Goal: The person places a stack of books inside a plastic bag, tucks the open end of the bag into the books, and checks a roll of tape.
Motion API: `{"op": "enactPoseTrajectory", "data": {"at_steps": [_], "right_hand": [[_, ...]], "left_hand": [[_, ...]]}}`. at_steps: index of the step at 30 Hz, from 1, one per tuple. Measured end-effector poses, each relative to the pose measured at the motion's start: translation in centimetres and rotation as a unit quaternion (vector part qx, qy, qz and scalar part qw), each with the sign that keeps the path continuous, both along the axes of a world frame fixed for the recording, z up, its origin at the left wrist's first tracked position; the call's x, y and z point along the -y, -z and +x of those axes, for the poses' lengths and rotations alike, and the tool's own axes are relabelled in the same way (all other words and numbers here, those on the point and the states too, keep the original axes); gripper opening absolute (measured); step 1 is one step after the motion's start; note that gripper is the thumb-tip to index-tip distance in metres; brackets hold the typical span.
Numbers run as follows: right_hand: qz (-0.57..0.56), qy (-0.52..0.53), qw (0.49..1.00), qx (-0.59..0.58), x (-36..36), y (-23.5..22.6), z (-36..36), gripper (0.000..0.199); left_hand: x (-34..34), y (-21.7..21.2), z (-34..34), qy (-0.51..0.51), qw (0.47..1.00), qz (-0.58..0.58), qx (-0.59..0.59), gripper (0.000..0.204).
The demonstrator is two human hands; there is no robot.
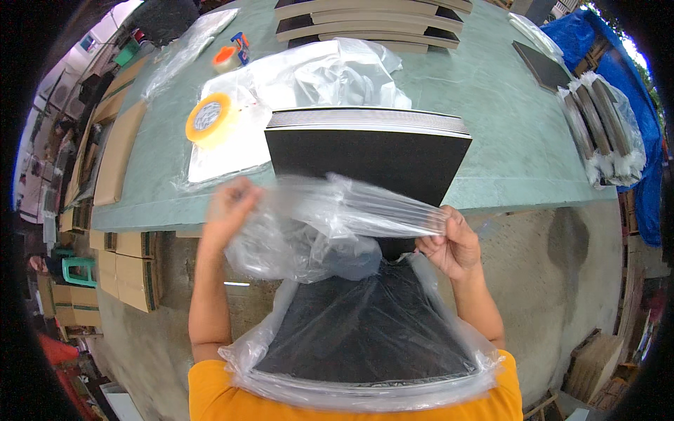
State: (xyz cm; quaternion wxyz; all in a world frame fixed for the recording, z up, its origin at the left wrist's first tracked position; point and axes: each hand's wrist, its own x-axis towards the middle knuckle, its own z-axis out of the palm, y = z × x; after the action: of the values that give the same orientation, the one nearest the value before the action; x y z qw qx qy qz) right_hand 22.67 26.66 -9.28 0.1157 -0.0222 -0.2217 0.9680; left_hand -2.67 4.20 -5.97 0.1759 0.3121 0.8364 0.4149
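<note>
Between my two hands the mouth of a clear plastic bag point(365, 210) is pulled taut and gathered in folds. My right hand point(455, 245) pinches its right end. At the left my left hand point(233, 203), blurred by motion, is closed on the other side of the bag. Lower down, the bag's body wraps a black flat panel point(351, 330), which leans against my orange shirt. Just beyond my hands a stack of black boards point(365, 154) with pale edges stands at the table's near edge; its lower part is hidden by the plastic.
On the green table point(505, 105) lie a tape roll point(208, 121), white plastic sheets point(323, 77) and an orange-and-blue tape dispenser point(230, 56). More boards are stacked point(372, 24) at the back. Wrapped panels point(604, 126) sit at the right edge; cardboard boxes point(130, 270) stand left.
</note>
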Motion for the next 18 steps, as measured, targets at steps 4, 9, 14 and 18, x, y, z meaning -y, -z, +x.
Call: {"op": "enactPoseTrajectory", "data": {"at_steps": [4,9,14,18], "right_hand": [[0.254,0.029,0.966,0.038,0.7,0.0,-1.0,0.012],[0.498,0.287,0.812,-0.103,1.3,-7.2,-2.7,0.031],[0.679,0.098,0.727,-0.044,0.9,-6.9,-3.6,0.034],[0.341,-0.103,0.933,0.053,1.2,-6.1,-2.4,0.028]], "left_hand": [[-3.4,-5.1,4.4,-0.250,0.883,0.239,-0.317,0.014],[-5.8,-1.8,13.1,0.408,0.901,0.055,0.139,0.035],[-6.4,-4.7,10.0,0.291,0.896,0.182,0.283,0.019],[-6.7,-4.4,8.7,0.195,0.892,0.124,0.388,0.024]]}}
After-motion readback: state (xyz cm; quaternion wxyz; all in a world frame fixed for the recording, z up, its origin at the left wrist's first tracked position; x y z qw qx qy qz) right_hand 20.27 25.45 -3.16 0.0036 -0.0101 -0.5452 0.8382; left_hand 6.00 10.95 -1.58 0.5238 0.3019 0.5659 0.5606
